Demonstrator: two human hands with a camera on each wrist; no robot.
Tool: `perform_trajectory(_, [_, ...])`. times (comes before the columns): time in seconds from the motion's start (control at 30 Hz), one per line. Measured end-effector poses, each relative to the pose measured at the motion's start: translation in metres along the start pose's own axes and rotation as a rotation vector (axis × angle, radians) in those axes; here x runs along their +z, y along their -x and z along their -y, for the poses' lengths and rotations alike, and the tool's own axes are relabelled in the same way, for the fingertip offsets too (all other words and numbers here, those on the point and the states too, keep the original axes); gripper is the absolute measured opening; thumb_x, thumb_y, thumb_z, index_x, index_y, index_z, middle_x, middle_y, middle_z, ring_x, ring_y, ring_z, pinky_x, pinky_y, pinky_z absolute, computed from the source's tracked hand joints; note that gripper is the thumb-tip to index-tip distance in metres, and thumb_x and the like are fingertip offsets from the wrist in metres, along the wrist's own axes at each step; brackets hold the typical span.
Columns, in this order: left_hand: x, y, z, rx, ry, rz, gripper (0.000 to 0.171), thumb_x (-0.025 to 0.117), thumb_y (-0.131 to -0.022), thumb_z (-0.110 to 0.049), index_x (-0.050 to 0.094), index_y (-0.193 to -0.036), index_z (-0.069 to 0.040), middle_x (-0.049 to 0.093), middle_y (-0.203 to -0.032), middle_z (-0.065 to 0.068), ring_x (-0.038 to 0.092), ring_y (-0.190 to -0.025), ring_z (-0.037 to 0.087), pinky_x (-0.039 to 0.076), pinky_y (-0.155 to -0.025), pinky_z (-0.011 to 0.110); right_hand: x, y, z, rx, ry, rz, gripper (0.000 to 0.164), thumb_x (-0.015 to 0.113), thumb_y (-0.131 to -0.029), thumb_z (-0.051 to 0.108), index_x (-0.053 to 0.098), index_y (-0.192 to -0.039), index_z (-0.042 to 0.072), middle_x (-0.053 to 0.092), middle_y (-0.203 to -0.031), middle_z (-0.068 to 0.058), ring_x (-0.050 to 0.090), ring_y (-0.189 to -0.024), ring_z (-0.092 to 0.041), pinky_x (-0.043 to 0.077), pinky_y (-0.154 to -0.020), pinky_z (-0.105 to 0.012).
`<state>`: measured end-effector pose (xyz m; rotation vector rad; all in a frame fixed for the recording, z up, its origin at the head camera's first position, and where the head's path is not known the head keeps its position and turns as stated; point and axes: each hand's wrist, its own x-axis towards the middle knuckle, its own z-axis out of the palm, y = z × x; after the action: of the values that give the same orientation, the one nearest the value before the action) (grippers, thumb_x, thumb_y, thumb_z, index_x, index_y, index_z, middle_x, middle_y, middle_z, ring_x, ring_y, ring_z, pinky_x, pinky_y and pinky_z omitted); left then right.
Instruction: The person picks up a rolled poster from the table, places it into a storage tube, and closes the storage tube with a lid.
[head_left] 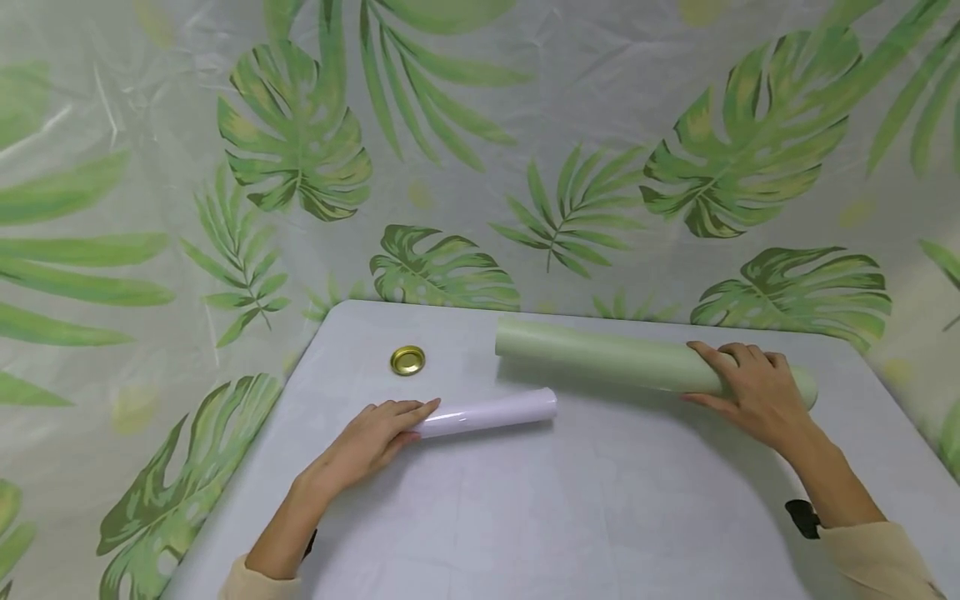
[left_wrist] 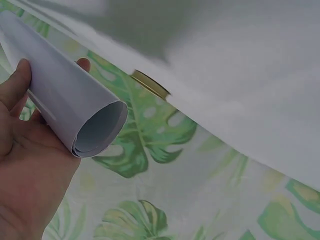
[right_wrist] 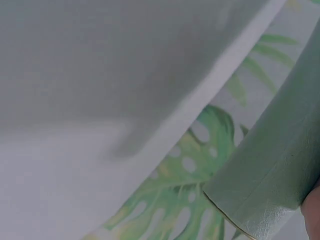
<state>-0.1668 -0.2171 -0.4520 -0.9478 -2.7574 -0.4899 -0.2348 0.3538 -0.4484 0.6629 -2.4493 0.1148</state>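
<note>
Bordering the left and far sides, a sheet printed with green leaves surrounds the pale surface. At the left, below a beige sleeve, the left hand grips the near end of a glossy white roll; the left wrist view shows the thumb on one side of it and a fingertip on the other. Just beyond this hand, a small gold disc with a raised rim lies on the surface, apart from both rolls. The white roll points to the right, its far end slightly raised in the view, its hollow end showing layered edges. Farther right and beyond it, a longer, thicker pale green roll slants over the surface, casting a shadow there. At its right end, the fingers of the right hand are spread around it, thumb on the near side. Another beige sleeve is rightmost.
</note>
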Motion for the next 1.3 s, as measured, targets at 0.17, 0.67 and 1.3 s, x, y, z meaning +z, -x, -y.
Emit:
perform_trajectory(0.17, [-0.008, 0.004, 0.019, -0.046, 0.013, -0.009, 0.053, 0.073, -0.096, -0.013, 0.06, -0.147, -0.014, 0.072, -0.131, 0.012, 0.069, -0.12, 0.03, 0.054, -0.085, 0.049, -0.01, 0.009, -0.011, 0.022, 0.0, -0.009, 0.087, 0.058, -0.08, 0.084, 0.06, -0.143, 0.024, 0.069, -0.111, -0.022, 0.066, -0.098, -0.044, 0.046, -0.081, -0.065])
perform_trajectory(0.67, [-0.027, 0.002, 0.057, -0.101, 0.044, -0.068, 0.05, 0.071, -0.097, -0.008, 0.06, -0.145, -0.008, 0.072, -0.128, 0.017, 0.069, -0.116, 0.04, 0.053, -0.093, 0.06, -0.021, 0.022, -0.017, -0.03, -0.007, -0.038, 0.09, 0.039, -0.084, 0.09, 0.062, -0.14, 0.024, 0.069, -0.109, -0.021, 0.065, -0.099, -0.047, 0.045, -0.079, -0.067])
perform_trajectory(1.3, [-0.033, -0.008, 0.062, -0.082, 0.216, -0.046, 0.048, 0.069, -0.099, -0.01, 0.061, -0.146, -0.012, 0.069, -0.136, 0.014, 0.065, -0.125, 0.036, 0.054, -0.098, 0.054, -0.014, 0.015, -0.006, -0.046, -0.029, -0.024, 0.082, 0.069, -0.077, 0.075, 0.062, -0.141, 0.025, 0.069, -0.111, -0.018, 0.065, -0.101, -0.045, 0.045, -0.083, -0.066])
